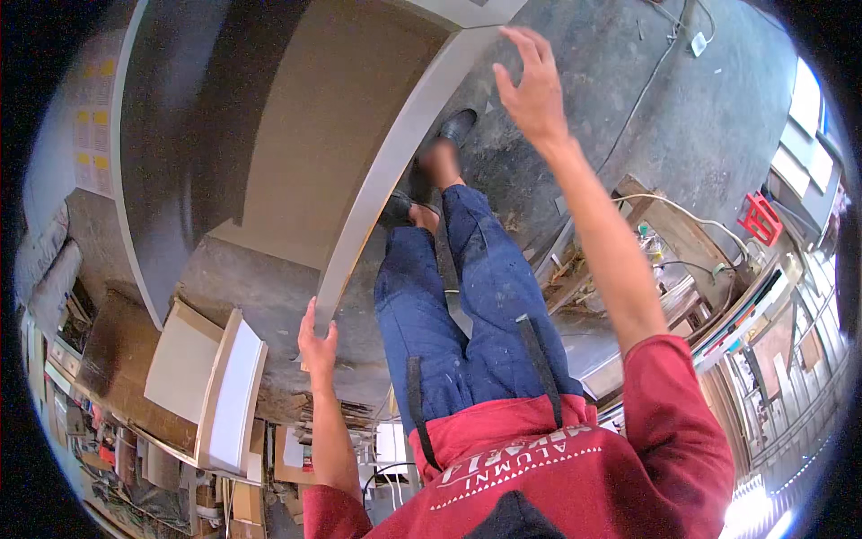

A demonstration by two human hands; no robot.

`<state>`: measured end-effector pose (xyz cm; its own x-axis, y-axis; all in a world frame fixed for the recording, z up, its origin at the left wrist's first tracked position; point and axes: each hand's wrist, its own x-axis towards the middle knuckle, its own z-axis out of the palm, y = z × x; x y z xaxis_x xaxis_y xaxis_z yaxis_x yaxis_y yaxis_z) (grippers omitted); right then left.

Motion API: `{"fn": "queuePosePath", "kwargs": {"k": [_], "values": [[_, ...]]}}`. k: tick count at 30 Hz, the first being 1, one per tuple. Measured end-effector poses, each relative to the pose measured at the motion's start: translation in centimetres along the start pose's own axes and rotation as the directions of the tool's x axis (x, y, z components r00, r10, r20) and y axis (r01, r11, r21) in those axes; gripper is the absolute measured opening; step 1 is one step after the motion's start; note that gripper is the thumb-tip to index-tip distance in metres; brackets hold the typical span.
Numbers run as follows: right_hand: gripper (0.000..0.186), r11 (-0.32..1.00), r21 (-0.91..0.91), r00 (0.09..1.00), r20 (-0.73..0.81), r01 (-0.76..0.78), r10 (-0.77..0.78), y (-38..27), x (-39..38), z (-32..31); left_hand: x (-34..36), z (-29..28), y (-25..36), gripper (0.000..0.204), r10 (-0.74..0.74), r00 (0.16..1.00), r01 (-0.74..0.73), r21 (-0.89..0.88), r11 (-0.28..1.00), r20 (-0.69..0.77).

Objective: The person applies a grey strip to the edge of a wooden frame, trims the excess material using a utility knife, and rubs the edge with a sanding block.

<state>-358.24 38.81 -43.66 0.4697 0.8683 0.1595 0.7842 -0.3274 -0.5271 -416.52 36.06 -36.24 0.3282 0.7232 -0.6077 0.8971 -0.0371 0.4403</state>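
Observation:
A large cabinet carcass (395, 153) with light grey edges and a brown inner panel stands in front of me, reaching from the upper middle down to the left. By its lower near corner is my left hand (319, 349), thumb and fingers apart around the end of the edge; whether they touch it is hard to see. My right hand (537, 99) is raised beside the upper corner. Its fingers are spread and slightly bent, with nothing in them, and the fingertips come close to the grey edge.
My feet in dark shoes (458, 128) are close to the cabinet's edge. A cable (648, 90) runs over the concrete floor at right. Further right are a cluttered wooden box (642, 207) and a red plastic stool (761, 218). A white-fronted wooden piece (235, 391) sits at lower left.

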Motion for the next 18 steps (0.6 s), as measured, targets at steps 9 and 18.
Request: {"fn": "queuePosePath", "kwargs": {"k": [9,18], "values": [[0.058,0.952,-0.121,0.946,0.199,0.282,-0.255,-5.8,-1.3,1.8,0.3,-0.1,1.2,0.077,-0.012,1.000,0.013,0.059,0.998,-0.027],[0.038,0.792,-0.172,0.755,0.470,0.586,-0.457,-2.8,1.9,1.3,-0.2,-0.1,1.6,0.074,0.048,0.996,-0.047,0.006,0.999,-0.079]]}}
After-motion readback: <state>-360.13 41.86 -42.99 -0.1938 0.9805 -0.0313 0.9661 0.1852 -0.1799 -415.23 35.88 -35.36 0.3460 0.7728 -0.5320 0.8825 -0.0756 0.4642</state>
